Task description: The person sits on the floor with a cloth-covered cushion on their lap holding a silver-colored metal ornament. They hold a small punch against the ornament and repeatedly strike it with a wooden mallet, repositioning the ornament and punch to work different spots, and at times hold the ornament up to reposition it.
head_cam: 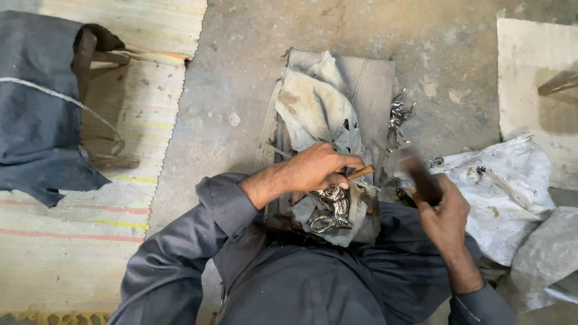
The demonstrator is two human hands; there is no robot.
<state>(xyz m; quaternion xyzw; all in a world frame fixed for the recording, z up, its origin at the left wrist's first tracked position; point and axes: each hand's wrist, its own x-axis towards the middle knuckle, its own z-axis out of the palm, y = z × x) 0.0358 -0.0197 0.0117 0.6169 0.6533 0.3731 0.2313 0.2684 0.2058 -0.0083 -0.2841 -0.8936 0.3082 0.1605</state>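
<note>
Here the left hand [316,168] keeps a closed grip on a wooden-handled tool [360,173], pressed to a shiny metal figurine [331,209] on rags [319,111] in the lap. The right hand [442,210], fist closed round a blurred dark striker [418,177], seems mid-swing; the blow must land squarely on the tool.

Shiny silver metal figurine [332,209] — ornate, lying on grey cloth [319,114] — on the lap.

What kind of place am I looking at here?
Probably a small floor-level metalworking shop: a shiny metal figure is held on dirty rags, another casting lies on the bare concrete floor, beside a woven mat.
</note>
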